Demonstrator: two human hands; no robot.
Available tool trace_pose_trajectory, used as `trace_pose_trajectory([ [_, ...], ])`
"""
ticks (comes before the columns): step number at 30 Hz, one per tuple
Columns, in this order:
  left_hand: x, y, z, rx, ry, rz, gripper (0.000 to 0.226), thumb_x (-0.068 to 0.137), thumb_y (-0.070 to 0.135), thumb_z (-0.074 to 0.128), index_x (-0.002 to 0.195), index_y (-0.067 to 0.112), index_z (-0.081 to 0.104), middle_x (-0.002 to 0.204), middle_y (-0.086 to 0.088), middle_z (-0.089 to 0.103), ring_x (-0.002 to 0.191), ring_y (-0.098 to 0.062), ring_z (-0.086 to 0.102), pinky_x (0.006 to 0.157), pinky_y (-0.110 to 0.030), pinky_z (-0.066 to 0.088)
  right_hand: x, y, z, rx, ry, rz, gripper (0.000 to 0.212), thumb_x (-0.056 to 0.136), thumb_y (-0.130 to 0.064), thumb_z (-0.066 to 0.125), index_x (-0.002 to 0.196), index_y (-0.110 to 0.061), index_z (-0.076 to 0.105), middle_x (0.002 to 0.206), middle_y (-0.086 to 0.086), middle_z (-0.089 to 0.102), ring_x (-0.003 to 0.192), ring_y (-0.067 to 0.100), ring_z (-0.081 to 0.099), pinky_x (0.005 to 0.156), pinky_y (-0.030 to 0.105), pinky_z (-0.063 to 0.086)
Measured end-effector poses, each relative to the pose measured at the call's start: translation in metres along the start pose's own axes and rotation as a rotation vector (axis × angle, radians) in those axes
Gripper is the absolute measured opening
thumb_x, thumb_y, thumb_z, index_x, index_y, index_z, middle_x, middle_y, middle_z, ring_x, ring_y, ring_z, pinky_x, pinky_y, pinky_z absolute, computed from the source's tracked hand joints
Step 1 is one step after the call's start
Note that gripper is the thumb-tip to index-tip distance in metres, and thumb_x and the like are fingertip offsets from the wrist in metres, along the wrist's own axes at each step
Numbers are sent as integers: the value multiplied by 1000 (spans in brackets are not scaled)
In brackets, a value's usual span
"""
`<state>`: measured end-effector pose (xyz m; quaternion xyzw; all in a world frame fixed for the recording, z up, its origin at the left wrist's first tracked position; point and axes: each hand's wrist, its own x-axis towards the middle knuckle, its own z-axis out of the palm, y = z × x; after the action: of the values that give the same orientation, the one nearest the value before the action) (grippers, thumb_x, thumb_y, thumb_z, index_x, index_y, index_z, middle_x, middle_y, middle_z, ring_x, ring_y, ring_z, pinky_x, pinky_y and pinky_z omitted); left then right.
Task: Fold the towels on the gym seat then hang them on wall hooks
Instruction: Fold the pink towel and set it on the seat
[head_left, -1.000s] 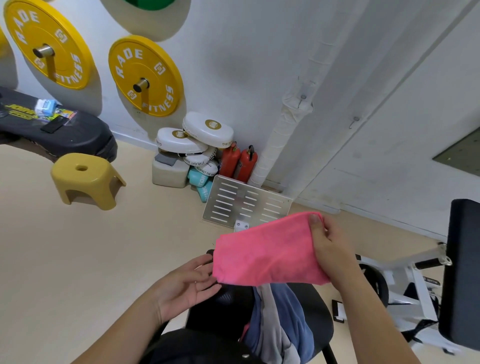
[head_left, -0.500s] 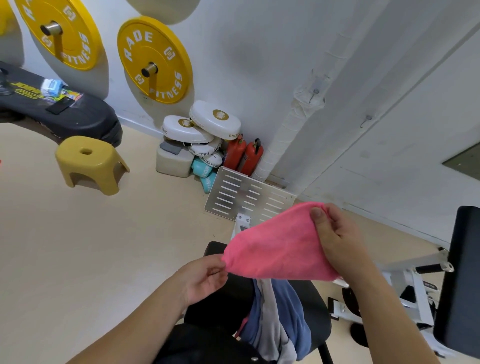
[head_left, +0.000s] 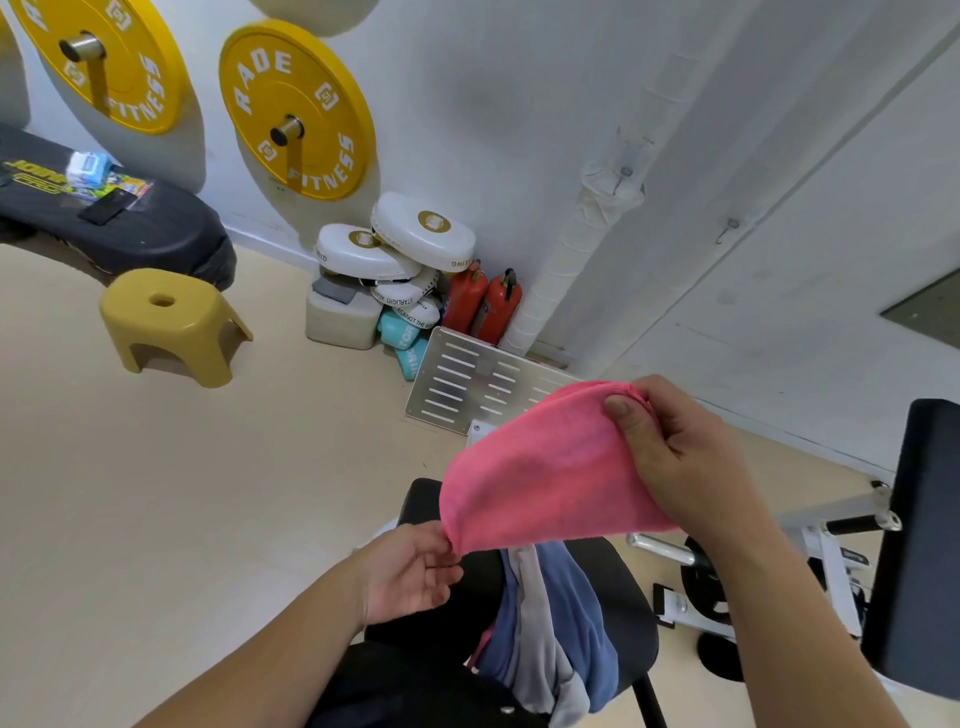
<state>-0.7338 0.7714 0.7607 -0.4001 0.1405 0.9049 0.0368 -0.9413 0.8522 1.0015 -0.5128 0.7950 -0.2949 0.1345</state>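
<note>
Pink towel is up in the air just above the gym seat, doubled over. Right hand pinches its top edge, thumb in front and fingers behind. Left hand pinches the low corner between thumb and fingertips. Blue towel and grey towel lie bunched on the seat, unfolded. Wall hooks, well above the seat, hold nothing. Looks like the first fold is underway, with most of the task left.

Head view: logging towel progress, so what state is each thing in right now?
pink towel, folded over, held in the air.
left hand, pinches its lower corner.
right hand, grips its upper edge.
blue towel, unfolded, heaped on gym seat.
grey towel, unfolded, heaped beside it.
wall hooks, bare.
</note>
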Motion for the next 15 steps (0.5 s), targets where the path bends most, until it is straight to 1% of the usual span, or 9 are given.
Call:
trace_pose_trajectory([
  [2,-1,1,-1,-79,-37,12,22,84,13,59,101,7,72,101,-15,68,87,-30,67,60,-34,50,1,-4,0,-9,-20,-29,30,102,-26,57,78,-43,55,74,-31,61,75,-10,56,65,4,39],
  [4,0,2,1,-121,-52,60,24,89,24,64,104,8,73,107,-13,71,102,-32,66,66,-37,52,2,-6,0,-3,-54,-45,30,102,-27,57,76,-43,55,73,-29,61,74,-8,56,64,4,38],
  [5,1,4,2,-103,-37,100,24,92,29,67,106,10,72,106,-11,72,104,-30,66,68,-36,52,3,-8,0,-1,-71,-52,31,102,-28,57,75,-43,56,72,-27,60,73,-6,56,63,5,38],
  [7,6,6,8,-17,36,191,24,92,29,73,109,13,68,101,-8,73,95,-22,69,66,-31,52,5,-11,0,4,-103,-62,33,102,-31,56,75,-50,57,71,-27,60,72,-5,56,62,5,38],
  [9,9,6,11,5,87,248,22,93,20,72,111,10,65,94,-8,73,83,-18,68,64,-28,51,7,-12,-2,15,-113,-54,36,102,-33,54,76,-58,56,71,-28,59,71,-6,55,62,6,38],
  [10,11,6,9,-17,96,255,21,94,17,71,113,8,65,92,-9,73,80,-18,68,64,-28,52,7,-11,-3,19,-103,-46,36,103,-32,54,76,-56,57,71,-29,59,71,-7,55,62,6,38],
  [11,12,5,4,-35,95,257,22,95,15,70,115,6,65,92,-11,73,79,-18,68,65,-28,54,8,-9,-5,21,-93,-38,34,103,-31,54,76,-51,57,71,-28,59,70,-7,54,62,6,38],
  [13,14,0,-9,-31,78,220,28,97,11,67,123,0,66,99,-16,74,83,-21,69,71,-30,60,9,-6,-6,17,-96,-16,28,104,-30,54,78,-41,56,72,-28,60,70,-7,54,62,5,39],
  [15,17,-7,-14,47,90,157,27,102,6,58,127,4,67,111,-17,76,97,-25,73,85,-35,61,8,-5,-6,10,-129,-1,26,104,-30,53,79,-36,56,72,-27,60,71,-7,55,63,5,39],
])
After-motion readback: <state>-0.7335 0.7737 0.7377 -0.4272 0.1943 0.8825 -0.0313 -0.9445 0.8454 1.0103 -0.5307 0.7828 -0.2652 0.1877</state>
